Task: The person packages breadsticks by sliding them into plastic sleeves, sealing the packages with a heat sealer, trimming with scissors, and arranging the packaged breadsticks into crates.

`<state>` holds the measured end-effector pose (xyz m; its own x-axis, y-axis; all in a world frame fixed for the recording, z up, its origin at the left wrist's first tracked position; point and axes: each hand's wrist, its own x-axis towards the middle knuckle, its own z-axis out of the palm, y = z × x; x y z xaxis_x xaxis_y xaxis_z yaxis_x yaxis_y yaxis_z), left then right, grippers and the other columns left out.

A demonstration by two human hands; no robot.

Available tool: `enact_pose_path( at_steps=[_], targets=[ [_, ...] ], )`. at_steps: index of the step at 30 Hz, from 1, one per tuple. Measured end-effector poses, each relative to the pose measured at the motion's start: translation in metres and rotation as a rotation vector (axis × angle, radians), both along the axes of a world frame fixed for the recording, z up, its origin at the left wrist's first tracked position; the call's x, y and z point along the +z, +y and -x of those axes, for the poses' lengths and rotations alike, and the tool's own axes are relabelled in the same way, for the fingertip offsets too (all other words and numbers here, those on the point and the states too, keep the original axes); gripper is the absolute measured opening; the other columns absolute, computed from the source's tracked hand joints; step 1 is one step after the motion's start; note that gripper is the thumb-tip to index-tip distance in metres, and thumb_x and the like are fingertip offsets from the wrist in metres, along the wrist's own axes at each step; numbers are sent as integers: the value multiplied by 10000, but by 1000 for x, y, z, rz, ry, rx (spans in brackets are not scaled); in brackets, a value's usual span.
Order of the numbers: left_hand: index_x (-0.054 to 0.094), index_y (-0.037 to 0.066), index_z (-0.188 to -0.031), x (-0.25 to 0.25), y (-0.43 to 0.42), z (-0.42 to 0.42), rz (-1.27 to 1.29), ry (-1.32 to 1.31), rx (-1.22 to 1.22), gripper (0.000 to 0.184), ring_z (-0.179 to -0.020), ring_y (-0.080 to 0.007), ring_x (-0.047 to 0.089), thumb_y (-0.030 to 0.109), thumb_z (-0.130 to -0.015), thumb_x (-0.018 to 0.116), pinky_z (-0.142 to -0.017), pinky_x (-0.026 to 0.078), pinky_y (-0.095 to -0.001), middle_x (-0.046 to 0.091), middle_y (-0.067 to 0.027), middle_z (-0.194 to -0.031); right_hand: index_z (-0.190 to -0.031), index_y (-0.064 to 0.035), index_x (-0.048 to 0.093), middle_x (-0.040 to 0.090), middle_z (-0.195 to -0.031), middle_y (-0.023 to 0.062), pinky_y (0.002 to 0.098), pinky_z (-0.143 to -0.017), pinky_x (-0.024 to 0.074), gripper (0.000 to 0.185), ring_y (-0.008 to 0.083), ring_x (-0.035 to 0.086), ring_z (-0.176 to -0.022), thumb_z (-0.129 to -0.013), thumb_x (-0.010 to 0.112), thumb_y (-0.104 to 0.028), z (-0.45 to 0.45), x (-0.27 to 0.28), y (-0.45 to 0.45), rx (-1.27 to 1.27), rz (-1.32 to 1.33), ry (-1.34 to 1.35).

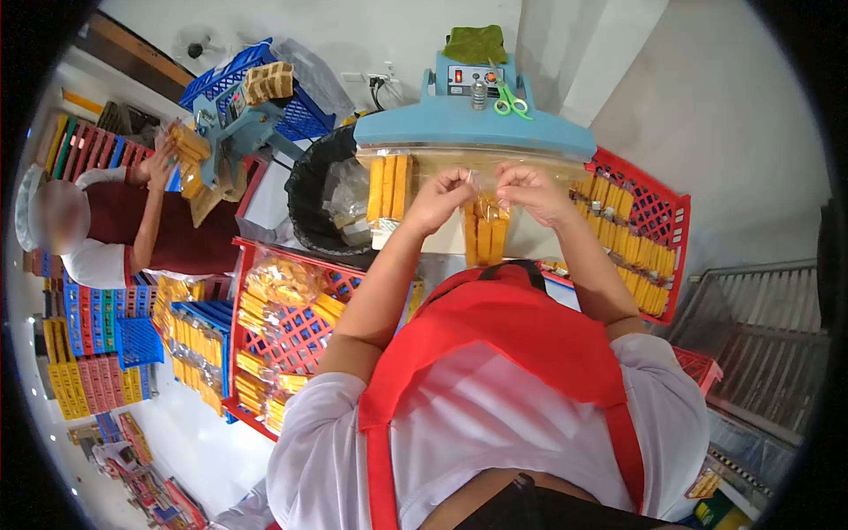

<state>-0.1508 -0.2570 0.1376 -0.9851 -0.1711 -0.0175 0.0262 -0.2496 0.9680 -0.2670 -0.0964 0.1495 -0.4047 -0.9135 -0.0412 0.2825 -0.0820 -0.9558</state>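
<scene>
My left hand [439,200] and my right hand [533,193] pinch the two sides of the open end of a clear plastic bag [487,222]. Yellow-orange sticks fill the lower part of this bag, which hangs just in front of my red apron. A blue bag sealer [475,131] stands right beyond my hands, its long bar running across. Beside my left hand, another bag of yellow sticks [389,187] lies at the sealer's edge. Green-handled scissors [511,102], a small metal cylinder [479,94] and a green cloth [474,44] rest on top of the sealer.
A red crate [680,231] of bagged sticks stands at right, another red crate [305,346] at left. A black-lined bin [305,190] sits left of the sealer. At far left, a co-worker [146,212] handles bags at a second sealer [252,132]. Stacked coloured crates [93,322] stand behind.
</scene>
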Motion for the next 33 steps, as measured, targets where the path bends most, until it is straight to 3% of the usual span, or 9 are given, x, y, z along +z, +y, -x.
enact_pose_path(
  at_steps=[7,12,23,25,26,28,29,31,33],
  targets=[
    [548,42,-816,-8,11,5,-116,-4,130,62,-729,-76,506,103,-812,538,-681,395,-203,554,-1,-780,-747,-17,586,534,-857,39,217,-648,416,43,98,522,-712,-757,588,-58,-5,-7,4,-271,-11,-62],
    [529,40,-822,-1,18,6,-90,-31,163,72,-702,-70,497,112,-827,525,-649,388,-184,548,-6,-772,-821,-1,578,561,-789,39,217,-674,424,73,98,529,-754,-771,577,-55,-12,-13,4,-392,-16,-49],
    [500,54,-783,-1,28,8,-139,76,307,53,-647,-72,472,54,-831,478,-608,387,-198,531,3,-748,-930,-5,476,561,-746,50,208,-614,432,212,99,534,-666,-746,581,-1,-21,-9,-1,-532,52,22],
    [548,53,-798,-8,27,8,373,128,330,69,-659,-108,501,23,-806,486,-631,399,-217,560,-15,-757,-947,-8,469,559,-745,48,205,-620,428,239,94,532,-671,-739,586,3,-15,-14,1,-521,16,-4],
    [548,53,-798,-11,24,8,376,129,323,69,-659,-108,501,23,-806,486,-631,399,-217,560,-15,-757,-969,-10,466,562,-753,46,200,-620,424,258,87,529,-675,-741,586,-1,-12,-16,1,-515,-12,86],
    [604,44,-834,0,17,7,984,214,263,95,-690,-148,531,21,-776,532,-671,416,-250,588,-43,-763,-991,-12,463,565,-762,44,195,-621,421,277,80,526,-679,-743,585,-6,-11,-13,1,-515,-37,176],
    [604,44,-834,4,17,8,985,215,259,95,-690,-148,531,21,-776,532,-671,416,-250,588,-43,-763,-999,-10,464,570,-766,41,190,-617,419,277,73,526,-685,-748,581,-11,-11,-10,1,-497,-16,233],
    [629,45,-882,12,16,10,704,145,112,136,-744,-169,552,58,-756,580,-714,420,-255,605,-76,-790,-1007,-8,466,575,-771,38,186,-613,417,279,65,525,-692,-752,577,-15,-11,-10,2,-479,2,285],
    [626,39,-894,4,8,14,701,128,90,150,-773,-157,554,82,-753,593,-727,422,-255,612,-74,-813,-1014,-2,466,582,-772,36,188,-608,415,273,63,528,-701,-761,565,-21,-7,-15,2,-441,-25,243]
  ],
)
